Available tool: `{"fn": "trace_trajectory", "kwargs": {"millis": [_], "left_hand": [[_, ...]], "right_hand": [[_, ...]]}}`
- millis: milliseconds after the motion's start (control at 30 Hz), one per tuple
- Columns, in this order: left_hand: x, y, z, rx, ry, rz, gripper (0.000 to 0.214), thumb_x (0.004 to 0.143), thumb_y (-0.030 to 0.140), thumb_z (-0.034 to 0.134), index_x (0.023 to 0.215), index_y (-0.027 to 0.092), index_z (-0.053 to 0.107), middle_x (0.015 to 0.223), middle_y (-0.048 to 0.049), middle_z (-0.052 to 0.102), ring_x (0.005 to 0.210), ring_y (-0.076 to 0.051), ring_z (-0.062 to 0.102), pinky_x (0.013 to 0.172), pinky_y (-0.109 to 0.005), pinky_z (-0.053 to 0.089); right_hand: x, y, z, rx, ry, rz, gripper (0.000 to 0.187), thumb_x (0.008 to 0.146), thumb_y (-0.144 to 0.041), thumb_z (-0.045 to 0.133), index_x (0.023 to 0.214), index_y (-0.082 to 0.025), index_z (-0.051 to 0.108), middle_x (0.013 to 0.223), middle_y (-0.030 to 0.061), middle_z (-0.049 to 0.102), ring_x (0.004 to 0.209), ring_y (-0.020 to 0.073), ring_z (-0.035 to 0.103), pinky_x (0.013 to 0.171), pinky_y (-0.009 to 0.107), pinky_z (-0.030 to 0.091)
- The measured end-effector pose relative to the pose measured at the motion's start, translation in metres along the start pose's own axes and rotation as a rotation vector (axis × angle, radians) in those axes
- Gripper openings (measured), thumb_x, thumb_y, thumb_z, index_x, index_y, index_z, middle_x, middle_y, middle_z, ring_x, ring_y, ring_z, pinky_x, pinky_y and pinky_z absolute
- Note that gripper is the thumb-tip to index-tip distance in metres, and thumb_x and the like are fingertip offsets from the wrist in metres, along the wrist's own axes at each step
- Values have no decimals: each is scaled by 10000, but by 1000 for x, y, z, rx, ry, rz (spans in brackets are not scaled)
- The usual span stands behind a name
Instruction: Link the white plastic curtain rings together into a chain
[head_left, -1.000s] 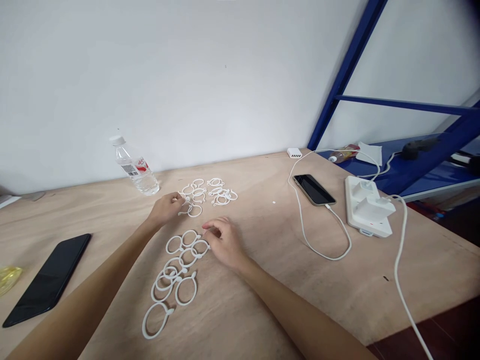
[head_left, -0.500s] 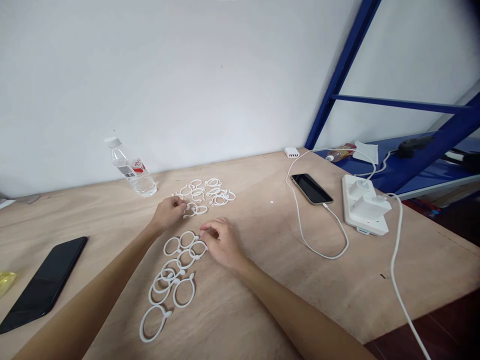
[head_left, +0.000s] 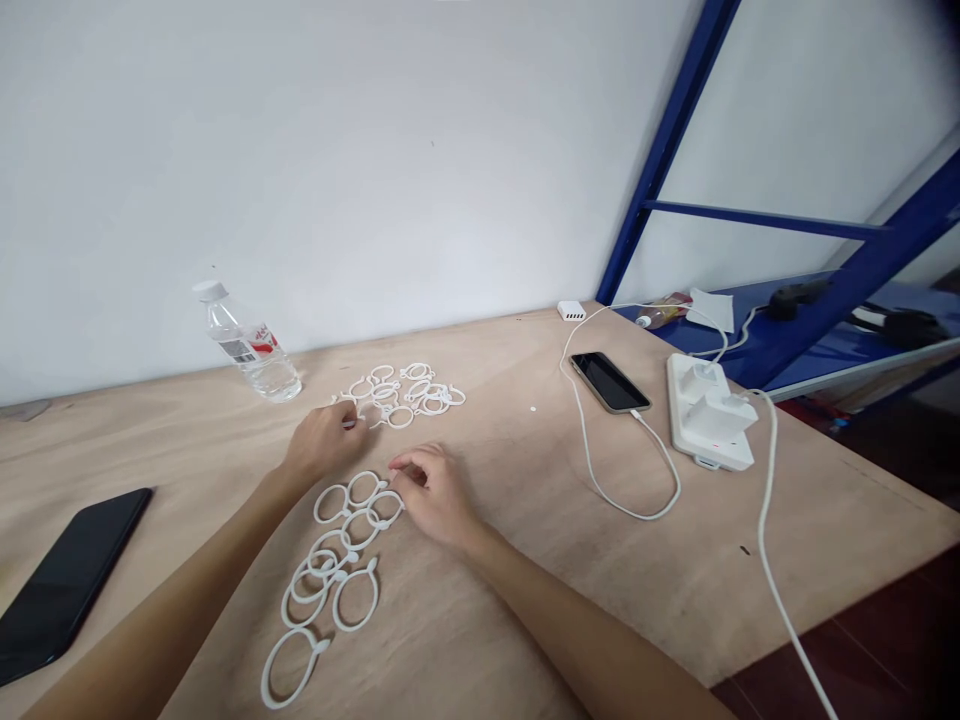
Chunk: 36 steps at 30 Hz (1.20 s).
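Pinched in my left hand (head_left: 324, 440) is a white plastic ring with a small tab, of which only a short piece shows at the fingertips. That hand is at the near left edge of a loose pile of white rings (head_left: 400, 418). My right hand (head_left: 436, 495) rests on the table with its fingers loosely curled, a gap between thumb and forefinger, and nothing visible in them. Beside it, on the left, lies a second group of several open white rings (head_left: 357, 594), some overlapping, stretching toward the near edge. The fingertips of the right hand are close to the upper rings.
A water bottle (head_left: 259, 355) stands by the wall behind my left hand. On the left lies a black phone (head_left: 71, 580). To the right are a charging phone (head_left: 611, 382), its white cable (head_left: 592, 440), a power strip (head_left: 709, 415) and a small white charger (head_left: 571, 311).
My left hand has drawn slightly back from the ring pile with a ring between its fingers. The right hand has barely moved. The whole view has shifted a little.
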<state>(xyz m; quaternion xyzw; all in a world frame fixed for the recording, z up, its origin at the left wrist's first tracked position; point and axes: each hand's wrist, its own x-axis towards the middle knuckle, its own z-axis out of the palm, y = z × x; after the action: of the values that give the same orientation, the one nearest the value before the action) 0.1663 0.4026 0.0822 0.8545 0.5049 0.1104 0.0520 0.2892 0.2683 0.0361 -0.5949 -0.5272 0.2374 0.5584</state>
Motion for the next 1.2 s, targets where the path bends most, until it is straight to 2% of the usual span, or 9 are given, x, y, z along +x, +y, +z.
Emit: {"fn": "trace_trajectory", "kwargs": {"millis": [133,333,600,700,767,833,967,1100,1200], "left_hand": [[1,0,-2,-27,45,28,234,755,376,418,598,209,469,593,-21,574,587,-181,521,554,-260,329],[6,-3,-2,-93,72,3,186,719,353,426,619,205,478,624,-19,598,623,-191,546,590,-270,361],[-1,-7,-4,-377,122,-97,178,758,337,408,731,212,532,913,-28,680,880,-220,606,771,-297,417],[-14,-7,-9,-566,163,-143,216,790,408,444,762,216,537,991,-25,669,924,-218,597,790,-299,426],[-29,-3,-12,-661,156,-136,246,797,453,472,776,216,537,942,-24,667,911,-221,596,774,-299,434],[-46,5,-14,-744,120,-85,265,798,473,502,774,211,533,901,-30,665,922,-227,596,780,-300,440],[-78,20,-10,-905,6,38,251,815,450,547,797,199,548,1099,-69,634,1054,-239,571,891,-327,424],[-92,23,0,-1035,3,91,196,794,371,619,812,189,549,1128,-89,608,1084,-243,562,929,-351,425],[-93,20,8,-1088,45,103,242,768,327,657,940,189,557,1104,-97,618,1091,-244,565,941,-366,441]], "right_hand": [[0,-3,0,-16,11,6,177,711,-48,636,773,-195,713,794,25,691,814,161,599,711,258,464],[0,-5,0,-23,-4,-4,134,727,-75,643,767,-179,718,771,30,703,818,158,601,694,242,456],[-1,-4,-1,1,-8,20,168,723,-55,630,775,-191,715,803,29,692,811,156,591,707,257,457],[-1,-5,-1,24,-7,31,150,740,-84,622,789,-191,714,811,34,689,821,162,595,731,273,462],[-1,-6,-2,64,2,54,133,774,-137,605,832,-191,711,862,43,691,842,165,604,743,280,467],[-1,-6,-2,125,20,101,159,817,-216,578,915,-187,700,936,56,690,856,166,615,749,281,473],[-1,-7,-3,229,11,177,272,856,-321,536,1050,-177,662,956,59,700,829,167,631,734,278,479],[-3,-8,-3,242,-45,67,246,869,-313,529,955,-173,711,929,57,711,864,179,628,740,274,473],[-4,-8,-3,253,-39,23,229,864,-305,547,941,-182,724,928,58,719,868,184,633,745,280,478]]}}
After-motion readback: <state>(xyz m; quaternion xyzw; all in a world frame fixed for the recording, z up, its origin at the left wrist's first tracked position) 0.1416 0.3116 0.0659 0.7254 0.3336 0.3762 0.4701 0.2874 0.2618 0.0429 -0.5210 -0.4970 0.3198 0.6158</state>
